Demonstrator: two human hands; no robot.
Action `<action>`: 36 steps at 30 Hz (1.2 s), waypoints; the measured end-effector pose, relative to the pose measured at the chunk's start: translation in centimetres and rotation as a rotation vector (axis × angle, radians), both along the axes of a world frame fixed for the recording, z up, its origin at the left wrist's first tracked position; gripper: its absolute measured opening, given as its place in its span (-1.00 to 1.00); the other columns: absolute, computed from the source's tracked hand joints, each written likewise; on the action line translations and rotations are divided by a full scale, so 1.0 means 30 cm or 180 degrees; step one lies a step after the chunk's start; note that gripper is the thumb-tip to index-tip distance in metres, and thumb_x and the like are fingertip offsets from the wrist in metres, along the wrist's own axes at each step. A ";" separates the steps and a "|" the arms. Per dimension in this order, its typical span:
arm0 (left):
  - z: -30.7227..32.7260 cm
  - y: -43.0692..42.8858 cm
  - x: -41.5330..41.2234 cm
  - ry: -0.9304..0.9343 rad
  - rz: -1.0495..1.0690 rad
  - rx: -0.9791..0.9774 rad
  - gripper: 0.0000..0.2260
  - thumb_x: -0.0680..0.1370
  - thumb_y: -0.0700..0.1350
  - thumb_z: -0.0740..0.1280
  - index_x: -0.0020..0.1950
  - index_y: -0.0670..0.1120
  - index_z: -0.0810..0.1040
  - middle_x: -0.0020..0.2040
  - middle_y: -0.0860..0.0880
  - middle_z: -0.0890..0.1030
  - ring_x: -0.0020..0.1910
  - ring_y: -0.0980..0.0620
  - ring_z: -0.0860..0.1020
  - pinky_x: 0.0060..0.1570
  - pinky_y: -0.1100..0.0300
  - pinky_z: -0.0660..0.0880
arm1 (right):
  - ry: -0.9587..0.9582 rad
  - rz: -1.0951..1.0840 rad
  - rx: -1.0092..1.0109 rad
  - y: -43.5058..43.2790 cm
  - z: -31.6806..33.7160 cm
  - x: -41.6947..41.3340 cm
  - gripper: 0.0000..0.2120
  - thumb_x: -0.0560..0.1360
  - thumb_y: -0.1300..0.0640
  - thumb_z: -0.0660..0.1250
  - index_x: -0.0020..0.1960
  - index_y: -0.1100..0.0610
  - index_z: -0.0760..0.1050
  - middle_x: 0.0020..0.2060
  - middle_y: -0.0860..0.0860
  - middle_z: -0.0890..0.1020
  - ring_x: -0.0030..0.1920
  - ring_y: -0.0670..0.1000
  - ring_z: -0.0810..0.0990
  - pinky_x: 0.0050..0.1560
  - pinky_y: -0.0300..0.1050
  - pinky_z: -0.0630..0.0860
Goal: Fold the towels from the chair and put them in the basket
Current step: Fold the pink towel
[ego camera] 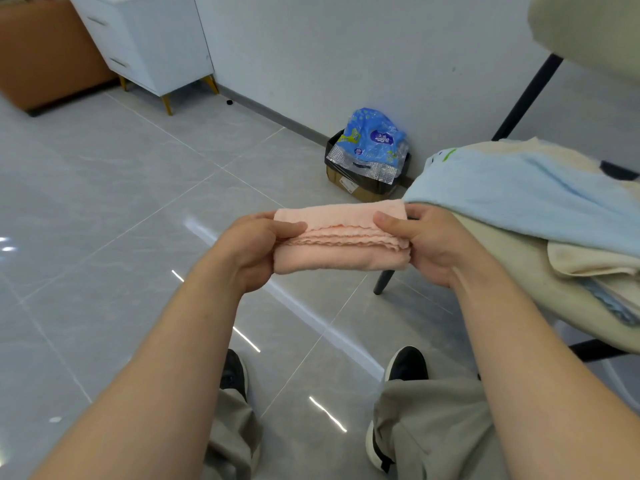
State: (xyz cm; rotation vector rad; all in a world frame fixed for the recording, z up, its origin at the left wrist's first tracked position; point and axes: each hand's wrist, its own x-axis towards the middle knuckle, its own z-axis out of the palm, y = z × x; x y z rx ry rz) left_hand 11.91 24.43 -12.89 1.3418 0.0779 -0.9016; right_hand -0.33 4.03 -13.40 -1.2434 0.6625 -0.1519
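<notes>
- My left hand [258, 242] and right hand [427, 242] each pinch an end of the folded pink towel [341, 237], held above the floor.
- A blue towel [519, 199] lies on the chair [512, 278].

Pink towel [341, 237]: soft matt terry cloth, folded in layers with wavy edges. Light blue towel [540, 202]: matt cloth with a fine ribbed nap. Chair seat [512, 282]: cream matt fabric. Chair leg [383, 281]: smooth, black, matt. Floor [138, 202]: grey tiles, highly glossy, mirroring strips of light. Blue wrapper [374, 136]: crinkled glossy plastic film, lying in a brown cardboard box [360, 192]. Cabinet [149, 39]: smooth white finish.
</notes>
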 end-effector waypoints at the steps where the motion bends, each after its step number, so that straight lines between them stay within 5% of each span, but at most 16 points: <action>1: 0.002 0.001 -0.002 0.0087 0.0008 -0.0082 -0.68 0.52 -0.37 0.36 0.27 -0.33 0.53 0.14 -0.29 0.65 0.00 -0.17 0.67 -0.13 0.05 0.67 | -0.0032 -0.0013 0.0187 -0.006 -0.001 -0.001 -0.64 0.41 0.27 0.48 0.18 0.34 0.57 -0.02 0.21 0.72 -0.09 0.11 0.71 -0.19 -0.11 0.65; 4: 0.011 -0.003 -0.007 0.0388 0.0074 -0.0236 -0.73 0.52 -0.35 0.36 0.22 -0.34 0.56 0.12 -0.24 0.66 -0.01 -0.13 0.67 -0.11 0.08 0.67 | -0.0034 -0.0057 0.0418 -0.015 -0.009 0.001 -0.75 0.50 0.26 0.42 0.13 0.36 0.58 -0.05 0.21 0.72 -0.12 0.09 0.73 -0.20 -0.09 0.66; 8: 0.006 -0.021 -0.020 0.0468 0.0050 -0.0194 -0.75 0.55 -0.28 0.37 0.21 -0.31 0.57 0.09 -0.20 0.68 0.03 -0.10 0.67 -0.04 0.06 0.66 | 0.0155 -0.0010 -0.0456 -0.007 -0.034 0.013 -0.77 0.62 0.07 0.33 0.18 0.19 0.57 0.01 0.10 0.72 -0.04 0.07 0.72 -0.14 -0.02 0.66; 11: -0.001 -0.039 -0.032 0.0362 0.0001 -0.0150 -0.76 0.60 -0.21 0.34 0.24 -0.25 0.57 0.11 -0.17 0.69 0.10 -0.10 0.67 0.00 0.08 0.65 | 0.0166 0.0028 -0.1108 0.010 -0.034 0.017 -0.75 0.64 -0.05 0.27 0.11 0.13 0.52 -0.20 0.04 0.67 -0.32 0.06 0.64 -0.45 -0.12 0.48; 13: -0.007 -0.050 -0.040 0.0210 0.0196 -0.0078 -0.79 0.61 -0.18 0.32 0.22 -0.20 0.56 0.06 -0.14 0.70 0.00 -0.09 0.69 -0.09 0.06 0.67 | 0.0098 0.0022 -0.1413 0.022 -0.034 0.020 -0.74 0.65 -0.06 0.25 0.06 0.15 0.47 -0.36 0.01 0.61 -0.49 0.04 0.55 -0.54 -0.17 0.34; 16: -0.019 -0.061 -0.049 -0.0518 0.0390 0.0391 -0.81 0.64 -0.08 0.30 0.20 -0.12 0.54 -0.04 -0.10 0.65 -0.27 -0.01 0.62 -0.43 0.19 0.56 | 0.0139 -0.0114 -0.1521 0.035 -0.032 0.028 -0.74 0.63 -0.08 0.27 0.05 0.12 0.47 -0.32 -0.02 0.56 -0.53 -0.05 0.47 -0.53 -0.19 0.35; 21: -0.026 -0.055 -0.044 -0.1040 0.0309 0.0555 -0.84 0.66 -0.06 0.27 0.09 -0.15 0.49 -0.27 -0.07 0.51 -0.57 0.09 0.40 -0.58 0.29 0.28 | 0.0197 -0.0335 -0.1293 0.032 -0.017 0.035 -0.79 0.62 -0.06 0.31 -0.09 0.06 0.46 -0.30 -0.04 0.47 -0.54 -0.14 0.37 -0.58 -0.28 0.28; 27: -0.028 -0.066 -0.022 -0.0728 0.0179 0.0489 -0.85 0.65 -0.08 0.30 0.00 -0.16 0.50 -0.36 -0.05 0.50 -0.57 0.09 0.39 -0.61 0.30 0.25 | 0.0376 -0.0305 -0.1087 0.009 -0.057 0.037 -0.75 0.62 -0.06 0.31 0.06 0.14 0.53 -0.31 0.01 0.56 -0.56 -0.08 0.44 -0.54 -0.23 0.34; 36: -0.266 -0.009 0.071 -0.0205 -0.0350 0.0492 -0.87 0.65 -0.18 0.30 0.13 -0.23 0.54 -0.29 -0.08 0.60 -0.40 0.02 0.50 -0.45 0.23 0.43 | 0.0735 0.0158 0.0352 -0.041 -0.306 0.070 -0.83 0.64 0.16 0.28 0.08 0.24 0.60 -0.07 0.12 0.72 -0.16 0.00 0.68 -0.25 -0.14 0.59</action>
